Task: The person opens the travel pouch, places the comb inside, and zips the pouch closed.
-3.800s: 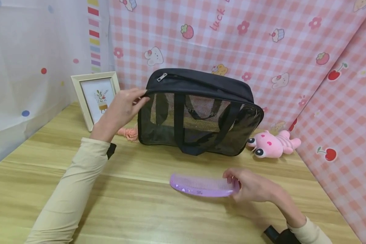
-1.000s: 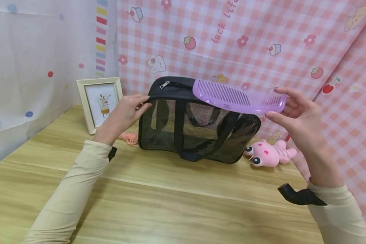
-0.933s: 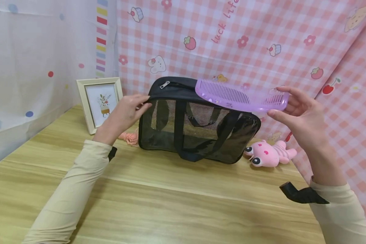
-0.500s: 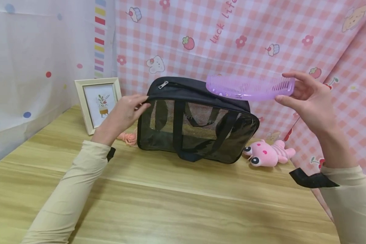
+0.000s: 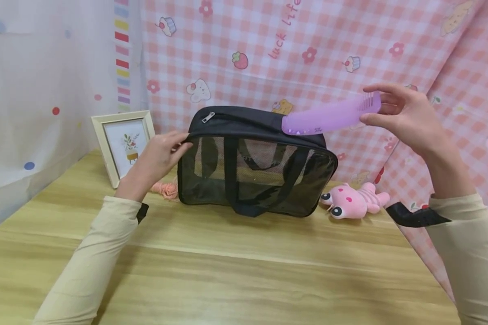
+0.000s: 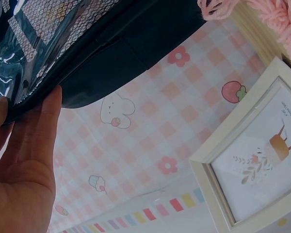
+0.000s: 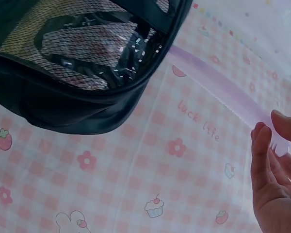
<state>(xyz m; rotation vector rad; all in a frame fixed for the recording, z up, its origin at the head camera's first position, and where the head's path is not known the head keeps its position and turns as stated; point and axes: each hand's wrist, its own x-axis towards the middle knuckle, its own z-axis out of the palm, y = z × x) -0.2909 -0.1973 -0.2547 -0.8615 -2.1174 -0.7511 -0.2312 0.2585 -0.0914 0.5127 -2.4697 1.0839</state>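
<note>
A black zip bag point(image 5: 260, 180) with clear and mesh panels stands upright on the table, its silver zipper pull point(image 5: 208, 118) at the top left. My left hand point(image 5: 159, 155) pinches the bag's upper left corner; the left wrist view shows the thumb and fingers point(image 6: 36, 126) on either side of that edge. My right hand point(image 5: 406, 115) pinches one end of a purple comb point(image 5: 329, 116), raised above the bag's right side. The comb's far end overlaps the bag's top, blurred; whether it touches cannot be told. In the right wrist view the comb point(image 7: 218, 85) slants from the fingers toward the bag's edge.
A cream picture frame point(image 5: 124, 146) stands left of the bag, with a bundle of pink yarn point(image 5: 166, 190) between them. A pink plush toy point(image 5: 354, 201) lies at the bag's right. Patterned cloth point(image 5: 244, 27) hangs behind the wooden table point(image 5: 236, 271).
My right hand lifted the comb from low over the table to above the bag. Over the last second the comb rose off the front edge and tilted, its left end lower. My left hand kept its hold.
</note>
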